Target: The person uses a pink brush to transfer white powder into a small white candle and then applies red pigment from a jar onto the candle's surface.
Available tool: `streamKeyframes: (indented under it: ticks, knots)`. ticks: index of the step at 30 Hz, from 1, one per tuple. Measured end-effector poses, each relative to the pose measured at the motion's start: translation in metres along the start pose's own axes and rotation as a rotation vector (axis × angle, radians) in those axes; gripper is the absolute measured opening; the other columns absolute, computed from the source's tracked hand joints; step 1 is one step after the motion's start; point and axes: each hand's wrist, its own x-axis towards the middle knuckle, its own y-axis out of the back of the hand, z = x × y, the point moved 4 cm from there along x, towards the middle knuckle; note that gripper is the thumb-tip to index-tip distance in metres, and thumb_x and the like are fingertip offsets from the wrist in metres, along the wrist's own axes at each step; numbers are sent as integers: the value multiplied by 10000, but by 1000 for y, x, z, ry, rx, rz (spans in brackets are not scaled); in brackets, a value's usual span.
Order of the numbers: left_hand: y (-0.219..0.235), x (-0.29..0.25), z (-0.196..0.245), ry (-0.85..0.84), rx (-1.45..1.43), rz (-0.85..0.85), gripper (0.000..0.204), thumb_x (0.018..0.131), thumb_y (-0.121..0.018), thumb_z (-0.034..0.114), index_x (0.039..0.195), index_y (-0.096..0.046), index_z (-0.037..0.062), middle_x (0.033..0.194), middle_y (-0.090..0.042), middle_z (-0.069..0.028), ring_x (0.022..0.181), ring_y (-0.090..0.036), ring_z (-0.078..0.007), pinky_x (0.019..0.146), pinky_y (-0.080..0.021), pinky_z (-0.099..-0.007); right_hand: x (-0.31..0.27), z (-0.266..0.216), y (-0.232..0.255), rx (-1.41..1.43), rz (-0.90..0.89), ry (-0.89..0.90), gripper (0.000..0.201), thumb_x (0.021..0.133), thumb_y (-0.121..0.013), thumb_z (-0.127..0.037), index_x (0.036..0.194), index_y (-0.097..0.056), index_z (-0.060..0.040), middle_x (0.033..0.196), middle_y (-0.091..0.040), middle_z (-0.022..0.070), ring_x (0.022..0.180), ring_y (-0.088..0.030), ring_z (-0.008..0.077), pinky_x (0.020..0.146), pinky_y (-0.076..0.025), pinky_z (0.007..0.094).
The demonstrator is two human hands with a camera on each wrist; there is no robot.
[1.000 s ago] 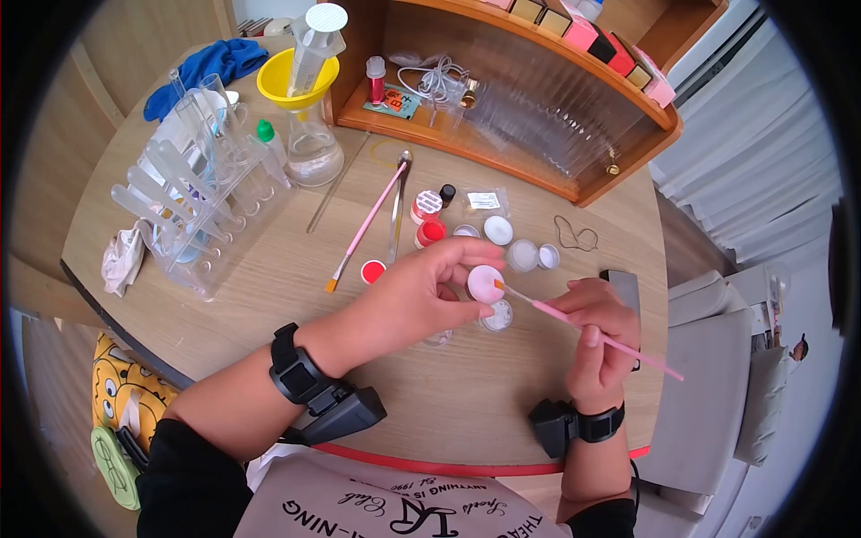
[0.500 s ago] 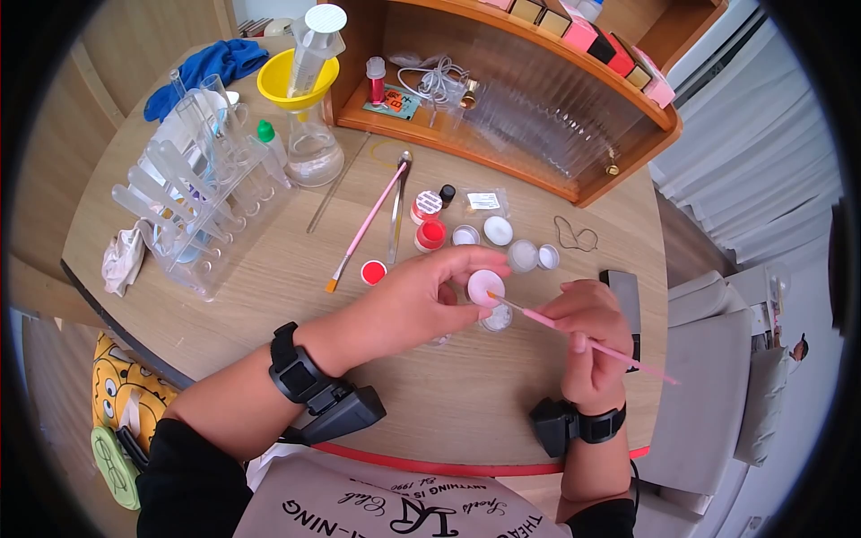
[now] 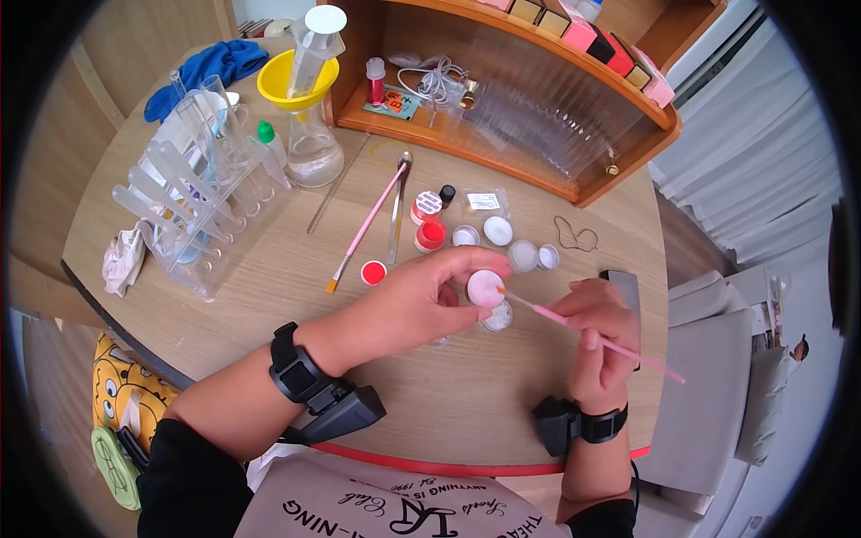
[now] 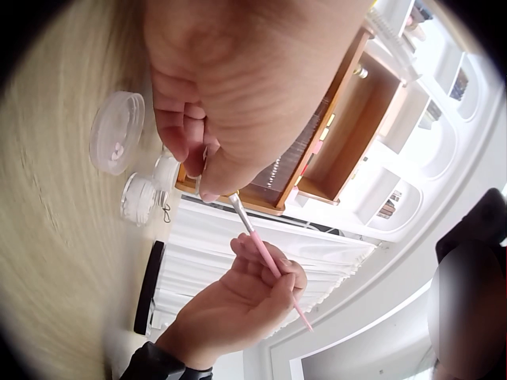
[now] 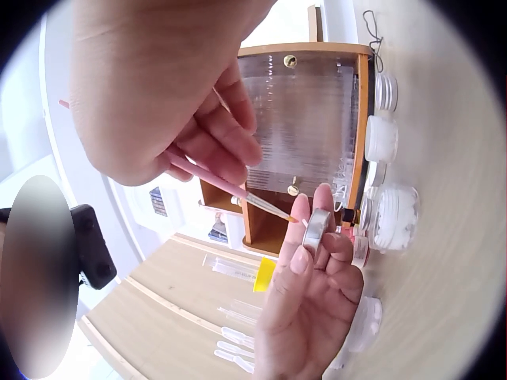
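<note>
The left hand (image 3: 413,300) pinches a small round metal-rimmed lid (image 3: 485,289) between thumb and fingers; its pale pink face points up. In the right wrist view the silver rim of the lid (image 5: 317,229) shows in the left hand (image 5: 305,317). Between thumb and fingers the right hand (image 3: 603,336) grips a pink-handled brush (image 3: 553,315). The orange bristle tip is at the lid's right edge in the head view; whether it touches cannot be told. Just below the lid stands a clear jar (image 3: 497,316) with whitish contents.
Red jars (image 3: 430,235), a red-filled lid (image 3: 373,272) and white jars (image 3: 498,230) stand beyond the hands. A second pink brush (image 3: 368,220) lies left. Farther left are a test tube rack (image 3: 215,215) and a flask (image 3: 314,157). A wooden cabinet (image 3: 592,179) borders the back.
The right hand and brush first moved left, carrying the tip across the lid, then back right, so the tip is now near the lid's right edge. The left hand has barely moved.
</note>
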Motion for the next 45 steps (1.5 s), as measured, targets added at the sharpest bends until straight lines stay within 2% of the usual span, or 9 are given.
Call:
streamKeyframes:
  ticks: [4,6,7,9,15,28,33,39,45]
  knots:
    - [0,0,3,11,27,-17,462,830,-613,4,1259,-455,76,1203,-545,-8,896,-539,-50,678,-456,-197,0,2,-2,-63,1,12,70,855,-485,-133,842,-525,-77,784,-644,106,678,-570,263,732,-462,407]
    - [-1,0,1,-13,30,-14,466,828,-614,4,1260,-454,74,1203,-547,-11,892,-541,-51,672,-456,-195,-2,3,2,-38,92,-13,74,858,-488,-132,843,-532,-74,793,-645,101,673,-568,268,729,-463,411]
    - [-1,0,1,-38,33,-11,470,825,-616,4,1260,-453,72,1203,-548,-13,889,-543,-53,665,-456,-194,-1,2,2,-36,92,-12,74,858,-488,-132,843,-532,-74,793,-645,101,673,-568,268,729,-463,411]
    - [0,0,4,-31,31,-13,476,820,-618,1,1261,-451,70,1203,-549,-18,890,-544,-54,662,-457,-193,1,-2,-2,9,-32,21,88,870,-484,-138,840,-533,-71,798,-647,98,669,-570,268,726,-463,415]
    - [0,0,2,-33,25,-22,500,805,-632,-4,1264,-447,65,1203,-550,-27,891,-548,-59,663,-462,-195,1,-1,3,-16,96,-1,120,887,-472,-160,832,-525,-67,766,-645,100,665,-577,256,724,-464,411]
    - [1,1,3,-60,45,28,532,783,-660,-7,1266,-448,63,1185,-555,-30,853,-557,-59,649,-474,-192,1,-5,-3,-72,50,1,111,874,-480,-146,808,-529,-72,765,-639,87,648,-572,257,727,-467,408]
    - [0,1,3,-54,73,25,532,780,-669,2,1262,-453,62,1182,-561,-37,842,-563,-61,641,-476,-191,2,-6,-7,1,-54,43,94,881,-473,-146,839,-518,-74,762,-635,88,646,-574,257,725,-470,405]
    - [0,1,3,-70,78,24,529,776,-670,-4,1257,-458,58,1181,-562,-33,836,-564,-59,640,-477,-192,-3,1,-2,6,82,-42,94,893,-466,-135,854,-510,-62,779,-634,107,656,-568,254,715,-471,394]
    - [-1,0,7,-53,70,17,519,776,-663,-15,1249,-465,63,1180,-561,-29,808,-560,-51,616,-477,-192,-3,3,-6,46,34,-18,102,896,-470,-135,851,-509,-52,751,-628,114,659,-553,246,708,-463,383]
